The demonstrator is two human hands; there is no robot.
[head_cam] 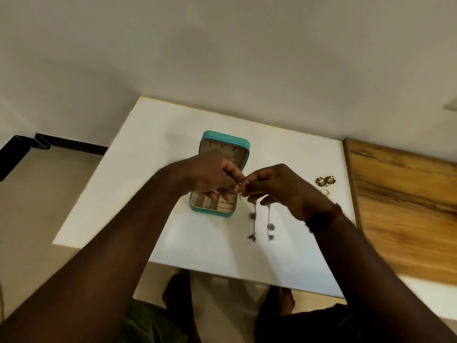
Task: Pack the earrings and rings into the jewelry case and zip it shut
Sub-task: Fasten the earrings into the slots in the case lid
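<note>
**Both hands pinching small piece over case edge**

L hand & R hand meet fingertip to fingertip above the white table. Fingers of both are curled in, tips pressed together on a small pale piece. It's too blurred to tell what it is, or which hand bears most of it.

The grip sits over the right edge of the teal jewelry case. The case lies open on the table w/ its lid at the far end, and the L hand covers its middle. The case's near end, just left of and below the grip, shows beige compartments; can't tell if anything is in them.

Directly below the grip, toward the person, are two long dangle earrings side by side. Their tops are hidden under the R hand's fingers, so can't tell if they lie on the table or hang from the hand.

Right of the grip, past the R hand's knuckles, a pair of green-gold stud earrings touch each other on the table. Just nearer the person is a pale ring, beside the R wrist. There's a dark-red band on the R wrist. Further right of the grip, a wood panel meets the table edge.
</note>
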